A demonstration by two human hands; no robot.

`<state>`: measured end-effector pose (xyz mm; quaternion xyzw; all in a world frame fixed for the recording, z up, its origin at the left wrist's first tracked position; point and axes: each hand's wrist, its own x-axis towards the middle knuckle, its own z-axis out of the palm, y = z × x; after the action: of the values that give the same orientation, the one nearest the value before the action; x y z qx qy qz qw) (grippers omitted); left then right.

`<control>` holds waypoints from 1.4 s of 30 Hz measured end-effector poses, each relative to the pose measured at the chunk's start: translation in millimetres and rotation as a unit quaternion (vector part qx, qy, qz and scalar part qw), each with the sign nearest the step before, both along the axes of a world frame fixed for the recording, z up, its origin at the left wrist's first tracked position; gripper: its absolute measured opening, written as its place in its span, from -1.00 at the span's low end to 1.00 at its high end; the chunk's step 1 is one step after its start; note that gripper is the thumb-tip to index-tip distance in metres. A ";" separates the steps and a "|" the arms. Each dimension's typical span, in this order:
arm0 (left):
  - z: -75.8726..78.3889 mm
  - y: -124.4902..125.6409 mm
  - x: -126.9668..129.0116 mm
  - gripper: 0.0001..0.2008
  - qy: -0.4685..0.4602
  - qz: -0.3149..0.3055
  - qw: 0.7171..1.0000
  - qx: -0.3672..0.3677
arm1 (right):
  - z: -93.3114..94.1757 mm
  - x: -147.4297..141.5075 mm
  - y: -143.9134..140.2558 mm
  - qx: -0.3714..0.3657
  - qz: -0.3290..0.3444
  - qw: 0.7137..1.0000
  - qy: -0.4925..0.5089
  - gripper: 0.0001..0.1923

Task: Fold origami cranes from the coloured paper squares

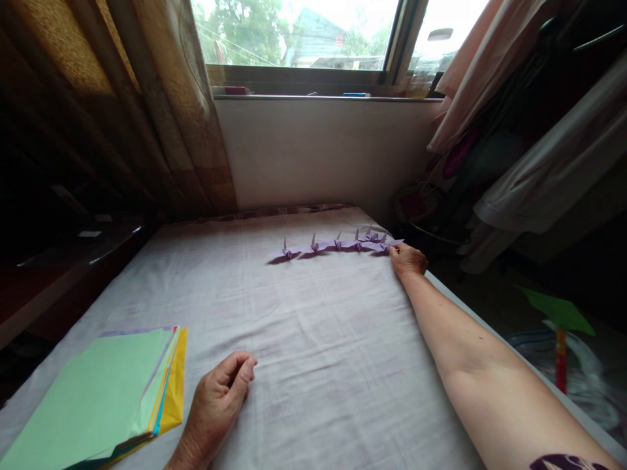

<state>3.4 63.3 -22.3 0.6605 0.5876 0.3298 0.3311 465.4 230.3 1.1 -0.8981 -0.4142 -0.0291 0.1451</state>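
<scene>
A row of little purple paper birds (337,245) sits at the far side of the bed (304,326), one next to the other, so each can be seen. The right hand (408,259) reaches far out, and its fingertips touch the last bird at the right end. I cannot tell if it grips it. The left hand (220,398) rests loosely curled, holding nothing, just beside a stack of colored paper (102,398) kept close.
</scene>
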 end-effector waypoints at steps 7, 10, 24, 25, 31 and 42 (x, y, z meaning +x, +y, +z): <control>1.4 -1.0 1.1 -0.60 -0.007 0.004 1.000 -0.002 | -2.5 -0.2 1.9 -0.005 0.008 1.000 0.002 -0.61; 2.4 -1.5 1.2 -0.60 -0.009 0.002 1.000 -0.005 | -3.7 0.3 -0.1 -0.005 0.011 1.000 0.003 -0.60; 5.5 -0.7 3.6 -0.60 -0.014 0.013 1.000 -0.010 | -0.4 -0.2 1.0 -0.007 0.008 1.000 0.007 -0.63; 5.5 -0.6 3.7 -0.60 -0.014 0.013 1.000 -0.009 | -0.4 0.2 1.6 -0.008 0.006 1.000 0.007 -0.63; 6.6 -1.1 4.1 -0.61 -0.017 0.012 1.000 -0.001 | -0.9 4.9 3.5 -0.009 0.004 1.000 0.003 -0.64; 7.2 -1.4 4.1 -0.57 -0.007 0.003 1.000 -0.003 | -1.8 3.2 -1.0 0.001 -0.001 1.000 0.014 -0.59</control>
<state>7.4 61.9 -15.1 0.6559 0.5880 0.3335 0.3358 468.6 229.3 -0.8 -0.8986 -0.4114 -0.0172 0.1513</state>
